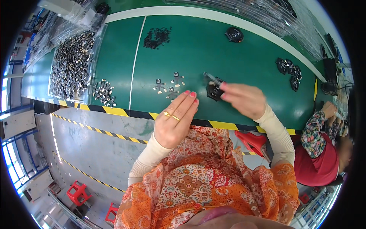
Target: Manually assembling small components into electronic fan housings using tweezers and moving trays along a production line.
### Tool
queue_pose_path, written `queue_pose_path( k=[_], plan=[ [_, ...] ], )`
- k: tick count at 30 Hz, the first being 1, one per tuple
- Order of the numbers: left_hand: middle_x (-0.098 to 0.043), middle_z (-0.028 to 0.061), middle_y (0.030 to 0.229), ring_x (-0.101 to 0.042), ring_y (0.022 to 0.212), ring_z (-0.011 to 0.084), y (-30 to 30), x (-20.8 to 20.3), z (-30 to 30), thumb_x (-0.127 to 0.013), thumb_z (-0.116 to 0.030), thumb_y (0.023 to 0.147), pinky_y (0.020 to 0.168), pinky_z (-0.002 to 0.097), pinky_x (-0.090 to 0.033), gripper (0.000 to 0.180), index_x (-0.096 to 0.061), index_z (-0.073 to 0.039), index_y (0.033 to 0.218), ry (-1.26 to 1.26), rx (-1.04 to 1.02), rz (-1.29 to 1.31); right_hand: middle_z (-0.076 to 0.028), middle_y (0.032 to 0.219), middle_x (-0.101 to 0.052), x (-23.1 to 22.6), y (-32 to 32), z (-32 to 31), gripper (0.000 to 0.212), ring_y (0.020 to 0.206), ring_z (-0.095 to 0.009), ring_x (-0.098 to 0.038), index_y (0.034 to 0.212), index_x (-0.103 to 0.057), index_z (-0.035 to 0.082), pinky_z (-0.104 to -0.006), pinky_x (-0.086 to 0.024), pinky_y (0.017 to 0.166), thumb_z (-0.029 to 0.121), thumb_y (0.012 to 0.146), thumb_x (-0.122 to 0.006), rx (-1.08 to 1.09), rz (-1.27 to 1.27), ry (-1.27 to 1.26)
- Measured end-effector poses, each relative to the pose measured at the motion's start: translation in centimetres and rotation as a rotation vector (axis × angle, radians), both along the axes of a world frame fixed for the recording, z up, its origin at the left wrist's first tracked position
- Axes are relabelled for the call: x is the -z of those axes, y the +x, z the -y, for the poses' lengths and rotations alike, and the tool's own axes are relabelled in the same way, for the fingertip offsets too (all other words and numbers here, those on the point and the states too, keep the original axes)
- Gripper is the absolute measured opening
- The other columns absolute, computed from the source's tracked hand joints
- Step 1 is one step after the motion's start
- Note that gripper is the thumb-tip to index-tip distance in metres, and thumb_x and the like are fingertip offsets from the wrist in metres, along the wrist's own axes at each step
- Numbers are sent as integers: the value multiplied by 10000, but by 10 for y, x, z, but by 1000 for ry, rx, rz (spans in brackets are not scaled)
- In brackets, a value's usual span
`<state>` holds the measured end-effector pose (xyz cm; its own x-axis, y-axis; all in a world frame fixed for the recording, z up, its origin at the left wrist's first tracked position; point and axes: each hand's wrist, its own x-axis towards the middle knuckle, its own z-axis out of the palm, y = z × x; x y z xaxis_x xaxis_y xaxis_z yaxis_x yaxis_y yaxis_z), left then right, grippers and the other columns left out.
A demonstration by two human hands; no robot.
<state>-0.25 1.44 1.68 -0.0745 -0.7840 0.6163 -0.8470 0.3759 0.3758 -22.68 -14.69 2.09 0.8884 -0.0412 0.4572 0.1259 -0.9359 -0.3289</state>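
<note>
My left hand point(176, 119), with two rings, reaches over the table's near edge. Its fingers are stretched out together, and its thumb is hidden. Beside its fingertips lie a few small black parts with silvery tabs point(176, 78). Farther right, my right hand point(246, 100) is closed on a slender grey tool point(214, 79), whose exact kind I cannot make out. The tool slants up and left from the fingers. Under it, next to the right fingertips, is a black moulded part point(213, 92), partly covered by the tool and the hand.
On the green table point(175, 53) stand a clear bin point(91, 76) full of small parts and a small pile point(103, 92) beside it. Black pieces point(157, 37), a round black part point(234, 34) and several more point(289, 71) lie beyond. A co-worker's hand point(329, 110) is far right.
</note>
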Motion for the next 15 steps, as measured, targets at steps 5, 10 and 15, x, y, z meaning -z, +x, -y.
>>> queue_pose_path(
  k=[5,10,15],
  plan=[
    [-601,114,1312,-525,1281,329,-13,-8,38,-566,-44,784,1019,476,-479,385,-665,11,1152,155,183,106,-247,1179,-656,2,-14,-22,205,976,-314,-700,1089,-675,-42,-347,-574,846,-48,932,-544,535,446,1056],
    [-593,117,1267,-524,1222,321,-31,0,38,-599,-75,762,1055,486,-425,399,-662,-27,1153,240,233,163,-268,1169,-649,7,-33,-49,197,945,-316,-704,1126,-647,-42,-335,-586,801,3,960,-551,637,556,1482],
    [-589,102,1167,-550,1123,310,-29,-3,14,-645,-52,693,1005,481,-451,458,-678,-54,1150,292,227,156,-283,1111,-659,16,-42,-71,198,912,-303,-709,1150,-599,-28,-325,-588,773,22,962,-560,680,626,1525]
  ],
)
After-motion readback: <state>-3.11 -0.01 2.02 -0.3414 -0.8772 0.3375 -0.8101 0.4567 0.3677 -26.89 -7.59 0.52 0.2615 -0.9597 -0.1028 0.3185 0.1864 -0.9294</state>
